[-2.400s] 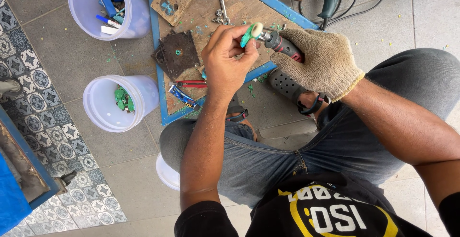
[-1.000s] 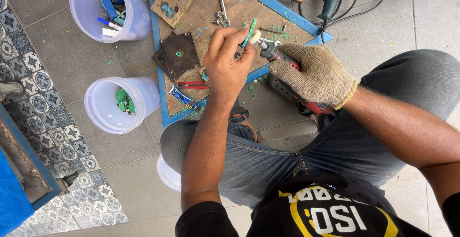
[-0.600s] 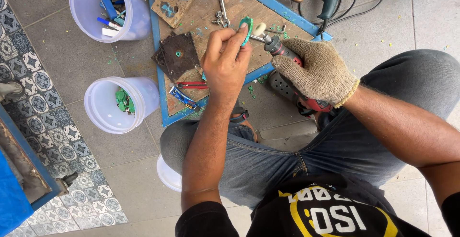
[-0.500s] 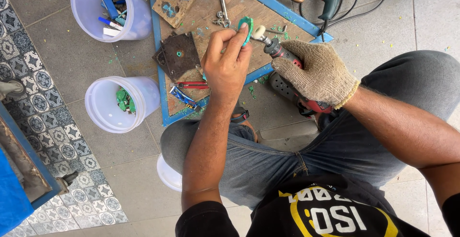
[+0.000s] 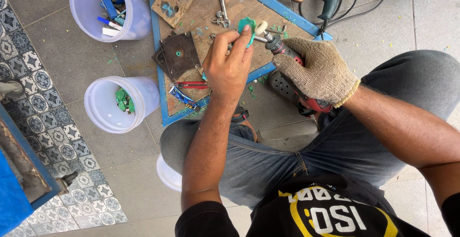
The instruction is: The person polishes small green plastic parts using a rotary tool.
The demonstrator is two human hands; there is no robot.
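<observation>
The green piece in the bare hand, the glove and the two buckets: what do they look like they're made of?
The green piece looks like plastic or resin: opaque, matte, with matching green shavings on the work board. I cannot tell which. The glove on the right hand is knitted beige yarn, probably cotton, with a visible ribbed weave. Both buckets seem to be thin translucent plastic, since the contents show through the walls.

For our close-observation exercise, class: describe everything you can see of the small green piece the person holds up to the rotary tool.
The small green piece is a flat, roundish bit of teal-green material, probably plastic. The bare left hand pinches it between fingertips and thumb, which hide its lower part. It is held on edge above the wooden work board. The pale rounded tip of the rotary tool, gripped by the gloved right hand, sits against its right side. Green shavings lie scattered on the board beneath.
</observation>
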